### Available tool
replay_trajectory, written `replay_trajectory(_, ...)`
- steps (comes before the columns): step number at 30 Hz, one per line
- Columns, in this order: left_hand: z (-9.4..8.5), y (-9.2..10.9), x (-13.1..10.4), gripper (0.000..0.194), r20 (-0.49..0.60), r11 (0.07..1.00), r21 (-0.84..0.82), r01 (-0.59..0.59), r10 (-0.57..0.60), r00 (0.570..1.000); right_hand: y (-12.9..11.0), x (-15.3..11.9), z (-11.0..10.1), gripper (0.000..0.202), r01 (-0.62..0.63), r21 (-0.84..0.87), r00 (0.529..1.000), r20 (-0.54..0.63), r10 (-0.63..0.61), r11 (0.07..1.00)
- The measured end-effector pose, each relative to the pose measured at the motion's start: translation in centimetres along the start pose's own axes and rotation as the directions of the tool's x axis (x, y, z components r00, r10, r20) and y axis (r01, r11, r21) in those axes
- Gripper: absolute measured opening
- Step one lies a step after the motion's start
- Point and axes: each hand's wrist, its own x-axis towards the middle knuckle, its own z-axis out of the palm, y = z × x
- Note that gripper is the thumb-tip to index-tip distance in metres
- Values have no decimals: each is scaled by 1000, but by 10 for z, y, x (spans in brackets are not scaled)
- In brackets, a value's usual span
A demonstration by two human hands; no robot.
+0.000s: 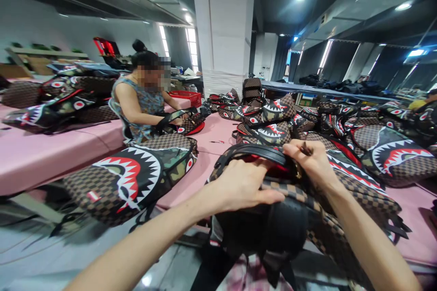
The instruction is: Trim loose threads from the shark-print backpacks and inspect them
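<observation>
A backpack [273, 223] with brown-and-black checks and black panels stands in front of me, its red-lined top opening apart. My left hand [242, 186] has its fingers inside the opening and its thumb over the checkered rim, gripping the backpack. My right hand [312, 159] is closed at the right end of the opening, its fingertips against the black edge. A small dark object [306, 148] sticks out of that fist; its kind cannot be made out. Just below the right hand hangs a brass-coloured zipper pull [298, 171].
Left of me lies a shark-mouth backpack [136, 173] on the pink table [208, 134]. More such backpacks [269, 113] are heaped at the right. A co-worker [139, 95] sits across, handling another. A red crate [186, 97] and a pillar [223, 27] stand behind.
</observation>
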Motion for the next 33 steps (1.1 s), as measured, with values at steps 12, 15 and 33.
replay_trajectory(12,32,18,-33,37,-230,963,174,-207,244,942,27,35,27,27,-25,-181,949,306,80,983)
replay_trajectory(15,22,24,-37,37,-31,978,93,-187,190,981,30,35,30,28,-51,-191,945,310,109,980)
replay_trajectory(33,2,12,-42,47,-337,943,106,-316,333,880,23,26,19,25,-115,-16,956,269,115,993)
